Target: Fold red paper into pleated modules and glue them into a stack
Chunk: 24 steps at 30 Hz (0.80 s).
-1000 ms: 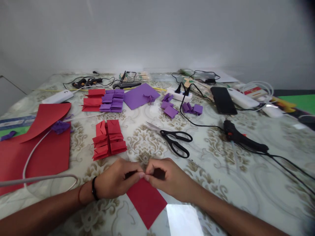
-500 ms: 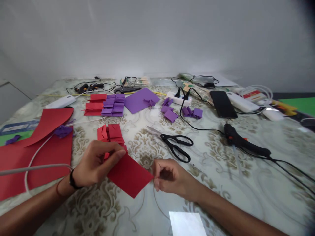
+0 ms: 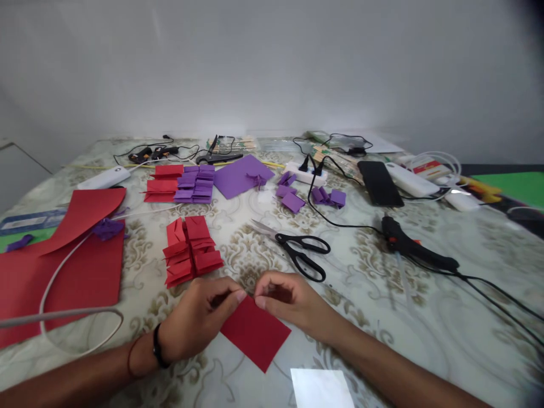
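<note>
A small red paper sheet (image 3: 257,335) hangs between my two hands, tilted so one corner points toward me. My left hand (image 3: 207,310) pinches its upper left edge between thumb and forefinger. At the top corner, the thumb and fingers of my right hand (image 3: 289,300) close on the same paper, close beside the left fingertips. Just beyond my left hand lie several folded red paper pieces (image 3: 193,249) grouped in two columns. Black-handled scissors (image 3: 293,243) rest past my right hand, blades parted a little or closed, I cannot tell.
A black glue gun (image 3: 416,246) with its cord lies at right, near a phone (image 3: 379,184). Folded purple pieces (image 3: 195,184), a purple sheet (image 3: 238,177) and a power strip (image 3: 306,173) lie farther back. Large red sheets (image 3: 85,283) and a white cable (image 3: 63,266) are left.
The red sheet and my left hand have moved right and toward me, uncovering the folded red pieces. My right hand has shifted slightly left, its fingertips now meeting the left ones at the top corner.
</note>
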### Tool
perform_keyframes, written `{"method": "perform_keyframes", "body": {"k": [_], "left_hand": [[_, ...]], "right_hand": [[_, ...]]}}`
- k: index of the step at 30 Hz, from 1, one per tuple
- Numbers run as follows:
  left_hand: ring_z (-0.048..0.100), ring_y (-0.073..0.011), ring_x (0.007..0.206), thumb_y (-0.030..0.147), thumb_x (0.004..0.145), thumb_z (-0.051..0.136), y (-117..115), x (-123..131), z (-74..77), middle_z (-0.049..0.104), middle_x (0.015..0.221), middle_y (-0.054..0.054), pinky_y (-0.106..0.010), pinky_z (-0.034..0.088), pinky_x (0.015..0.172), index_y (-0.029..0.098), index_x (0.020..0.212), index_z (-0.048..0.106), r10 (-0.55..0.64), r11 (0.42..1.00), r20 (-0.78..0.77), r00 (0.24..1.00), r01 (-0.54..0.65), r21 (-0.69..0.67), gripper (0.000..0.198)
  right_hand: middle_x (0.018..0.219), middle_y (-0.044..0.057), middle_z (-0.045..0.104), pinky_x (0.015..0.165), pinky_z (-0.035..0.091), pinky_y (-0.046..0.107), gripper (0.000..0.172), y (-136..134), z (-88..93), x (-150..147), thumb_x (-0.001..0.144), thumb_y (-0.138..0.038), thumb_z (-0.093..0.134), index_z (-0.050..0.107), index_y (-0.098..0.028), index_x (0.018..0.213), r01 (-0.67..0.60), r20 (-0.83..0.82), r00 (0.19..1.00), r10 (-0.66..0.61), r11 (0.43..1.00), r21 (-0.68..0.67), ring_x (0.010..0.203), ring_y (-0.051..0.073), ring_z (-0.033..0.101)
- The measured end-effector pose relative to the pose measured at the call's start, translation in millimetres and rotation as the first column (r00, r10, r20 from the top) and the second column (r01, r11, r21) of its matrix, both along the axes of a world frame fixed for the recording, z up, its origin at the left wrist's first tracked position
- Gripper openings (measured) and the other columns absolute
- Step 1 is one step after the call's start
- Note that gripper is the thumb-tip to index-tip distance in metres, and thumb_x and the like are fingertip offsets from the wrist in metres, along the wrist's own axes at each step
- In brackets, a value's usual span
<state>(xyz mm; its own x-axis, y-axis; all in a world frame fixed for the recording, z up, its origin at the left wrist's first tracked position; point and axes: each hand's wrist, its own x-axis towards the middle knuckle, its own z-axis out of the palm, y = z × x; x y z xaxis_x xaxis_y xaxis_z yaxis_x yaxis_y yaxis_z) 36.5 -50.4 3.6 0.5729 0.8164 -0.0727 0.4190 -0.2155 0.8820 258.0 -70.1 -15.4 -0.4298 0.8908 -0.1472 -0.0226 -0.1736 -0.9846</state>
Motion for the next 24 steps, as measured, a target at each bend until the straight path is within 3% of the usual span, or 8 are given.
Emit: {"method": "perform_keyframes", "body": {"k": [8,13,16,19,24], "left_hand": [[0.060,-0.0146,0.068,0.033,0.101,0.055,-6.1,3.4,-6.4,0.073,0.077,-0.002,-0.024,0.043,0.064,0.017,0.087,0.076,0.011,1.000,0.032,0.999,-0.011,0.003,0.030],[0.044,-0.0101,0.053,0.024,0.091,0.063,-8.5,5.6,-4.6,0.057,0.059,0.004,-0.022,0.033,0.053,0.017,0.084,0.074,-0.047,0.998,-0.011,0.999,0.047,-0.033,0.016],[0.041,-0.0097,0.054,0.020,0.090,0.061,-7.4,5.0,-2.4,0.053,0.059,0.005,-0.022,0.032,0.053,0.017,0.084,0.072,-0.122,0.991,0.002,0.993,0.122,-0.057,0.013],[0.044,-0.0112,0.058,0.021,0.093,0.057,-5.8,2.6,-3.8,0.052,0.064,0.004,-0.023,0.033,0.056,0.018,0.081,0.064,-0.140,0.988,0.050,0.989,0.143,-0.065,0.014],[0.044,-0.0143,0.069,0.027,0.102,0.046,-3.2,-4.2,-12.1,0.048,0.076,0.001,-0.027,0.037,0.065,0.020,0.080,0.046,-0.063,0.996,0.220,0.973,0.077,-0.053,0.024]], "right_hand": [[0.069,-0.002,0.055,0.058,0.036,0.024,0.012,-0.5,1.3,-3.8,0.078,-0.024,0.070,0.060,-0.017,0.077,-0.007,0.102,0.995,0.010,1.000,-0.025,0.064,0.011,0.046],[0.063,-0.005,0.052,0.053,0.032,0.021,0.007,-2.0,0.8,-5.9,0.071,-0.012,0.064,0.060,-0.017,0.073,-0.046,0.158,0.986,0.048,0.999,-0.020,0.058,0.009,0.040],[0.064,-0.005,0.054,0.054,0.033,0.021,0.009,-3.0,2.2,-6.0,0.067,-0.010,0.064,0.061,-0.017,0.072,-0.076,0.180,0.981,0.075,0.997,-0.001,0.058,0.009,0.040],[0.065,-0.005,0.057,0.056,0.035,0.021,0.011,-2.2,3.2,-3.5,0.064,-0.009,0.062,0.060,-0.017,0.071,-0.097,0.172,0.980,0.101,0.995,-0.032,0.060,0.009,0.044],[0.066,-0.004,0.056,0.056,0.034,0.022,0.008,3.8,0.5,2.3,0.068,-0.015,0.064,0.058,-0.018,0.073,-0.092,0.053,0.994,0.099,0.989,-0.114,0.059,0.009,0.044]]}}
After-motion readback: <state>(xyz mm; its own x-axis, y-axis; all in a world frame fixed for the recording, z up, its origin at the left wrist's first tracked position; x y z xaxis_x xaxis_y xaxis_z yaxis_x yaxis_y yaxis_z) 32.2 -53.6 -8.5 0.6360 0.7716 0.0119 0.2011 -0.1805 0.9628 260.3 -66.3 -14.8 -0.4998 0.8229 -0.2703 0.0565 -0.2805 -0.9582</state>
